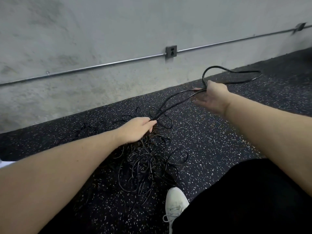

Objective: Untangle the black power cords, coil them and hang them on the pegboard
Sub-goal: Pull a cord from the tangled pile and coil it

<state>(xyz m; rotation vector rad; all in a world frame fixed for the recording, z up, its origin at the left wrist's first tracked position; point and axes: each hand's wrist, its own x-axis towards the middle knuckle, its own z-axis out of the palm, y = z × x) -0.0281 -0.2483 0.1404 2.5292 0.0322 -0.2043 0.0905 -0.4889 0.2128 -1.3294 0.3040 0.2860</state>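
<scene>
A tangled heap of black power cords (145, 166) lies on the speckled floor in front of me. My left hand (135, 130) reaches over the heap and pinches two cord strands where they leave the pile. Those strands (175, 102) run up and right to my right hand (211, 97), which holds them between thumb and fingers, palm turned up. Beyond the right hand a cord loop (236, 75) arcs out and back near the wall. No pegboard is in view.
A grey concrete wall (101, 39) runs along the back with a metal conduit (84, 69) and a dark outlet box (171, 51). The floor is black rubber with white flecks (211, 141). My white shoe (175, 205) and black-clothed leg (244, 200) are at the lower right.
</scene>
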